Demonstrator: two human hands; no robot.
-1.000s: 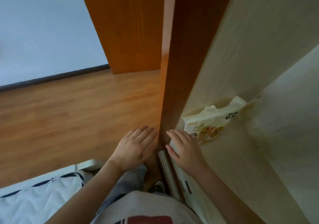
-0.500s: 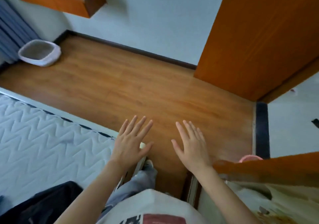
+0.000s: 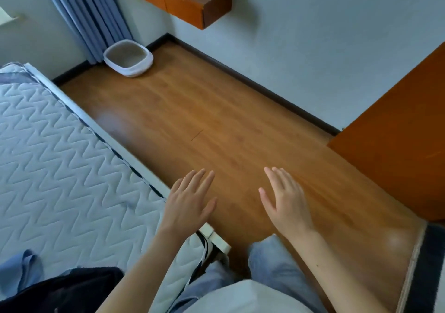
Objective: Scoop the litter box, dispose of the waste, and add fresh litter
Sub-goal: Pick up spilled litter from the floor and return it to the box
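Observation:
A white litter box (image 3: 142, 65) with grey-brown litter inside sits on the wooden floor in the far corner, beside the blue curtain. It is well away from me, across the room. My left hand (image 3: 189, 203) is held out in front of me, fingers straight, palm down, holding nothing. My right hand (image 3: 285, 198) is out beside it, fingers straight as well and empty. Both hands hover above the floor near the corner of the bed. No scoop or litter bag is in view.
A bed with a white quilted mattress (image 3: 60, 168) fills the left side. Dark clothing (image 3: 62, 286) lies on its near end. An orange door (image 3: 397, 158) stands open at the right. A wooden wall shelf (image 3: 185, 1) hangs above the far floor. Blue curtains (image 3: 89, 16) hang at the far left.
My view has swung left from the cupboard and door into the room, bringing the litter box nearer the middle. Both hands stay out in front, open and empty.

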